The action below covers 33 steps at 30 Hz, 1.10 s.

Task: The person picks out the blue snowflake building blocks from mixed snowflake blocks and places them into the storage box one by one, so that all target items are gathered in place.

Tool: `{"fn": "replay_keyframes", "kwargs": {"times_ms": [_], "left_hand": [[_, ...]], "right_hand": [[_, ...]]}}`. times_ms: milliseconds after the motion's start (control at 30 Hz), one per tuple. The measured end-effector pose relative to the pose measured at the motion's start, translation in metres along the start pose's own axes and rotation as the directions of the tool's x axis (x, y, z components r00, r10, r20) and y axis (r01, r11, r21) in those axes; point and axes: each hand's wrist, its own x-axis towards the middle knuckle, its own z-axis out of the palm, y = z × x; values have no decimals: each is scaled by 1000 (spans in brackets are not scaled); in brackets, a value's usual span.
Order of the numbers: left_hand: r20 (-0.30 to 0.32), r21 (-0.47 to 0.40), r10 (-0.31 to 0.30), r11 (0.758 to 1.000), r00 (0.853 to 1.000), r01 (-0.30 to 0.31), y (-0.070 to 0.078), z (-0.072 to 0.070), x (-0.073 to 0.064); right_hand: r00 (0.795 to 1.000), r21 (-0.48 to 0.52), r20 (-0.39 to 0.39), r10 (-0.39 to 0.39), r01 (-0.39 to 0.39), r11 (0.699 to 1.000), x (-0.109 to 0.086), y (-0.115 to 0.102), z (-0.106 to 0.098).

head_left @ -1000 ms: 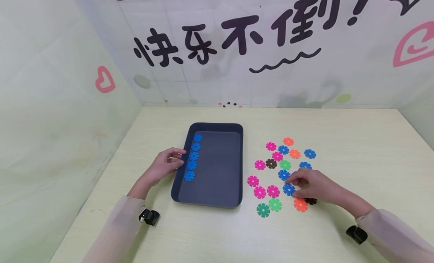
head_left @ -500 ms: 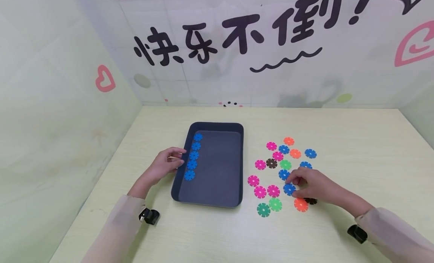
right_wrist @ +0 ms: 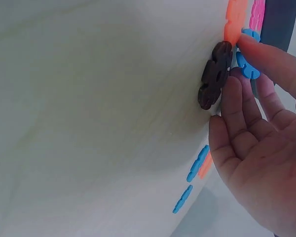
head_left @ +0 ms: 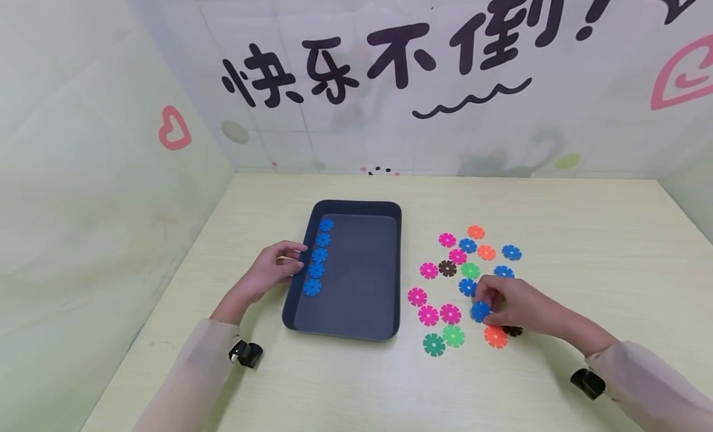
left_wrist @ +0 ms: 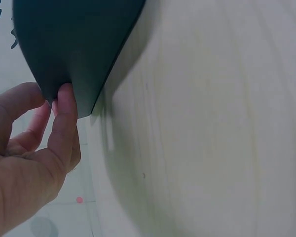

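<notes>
My left hand [head_left: 270,272] holds the left wall of the dark rectangular tray [head_left: 356,334]. In the left wrist view, the thumb and fingers of that hand pinch the tray's edge [left_wrist: 79,54]. Inside the tray, along its left side, several blue notched discs [head_left: 319,255] lie in a column. My right hand [head_left: 518,303] pinches a blue notched disc [head_left: 480,312] between thumb and fingers, tilted off the table. In the right wrist view that blue disc [right_wrist: 247,64] is partly hidden by the fingers. Beside the hand lie an orange disc [head_left: 496,337] and a black disc [head_left: 512,330].
Right of the tray, loose discs lie flat on the pale table [head_left: 345,388]: several pink discs [head_left: 450,314], green discs [head_left: 453,336], another black disc [head_left: 447,268], orange discs [head_left: 486,253] and blue discs [head_left: 511,252]. A printed wall [head_left: 356,135] stands behind the table.
My right fingers have closed on the blue disc, which has tilted up and shifted slightly right. My left hand and the tray stay in place.
</notes>
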Motion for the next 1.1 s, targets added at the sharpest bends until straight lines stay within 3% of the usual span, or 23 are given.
{"fn": "replay_keyframes", "kwargs": {"times_ms": [200,400,700,1100], "left_hand": [[-13,13,-61,998,998,61,0,0,3],[-15,15,-52,999,999,52,1,1,2],[-20,6,-60,998,998,60,0,0,3],[-25,10,-63,998,998,64,-2,1,3]], "right_hand": [[1000,22,19,-23,22,1000,-1,1,-4],[999,48,29,-27,26,999,-2,0,-8],[996,-4,19,-84,84,996,-1,-5,-11],[977,-28,-25,-211,211,977,15,-31,-11]]}}
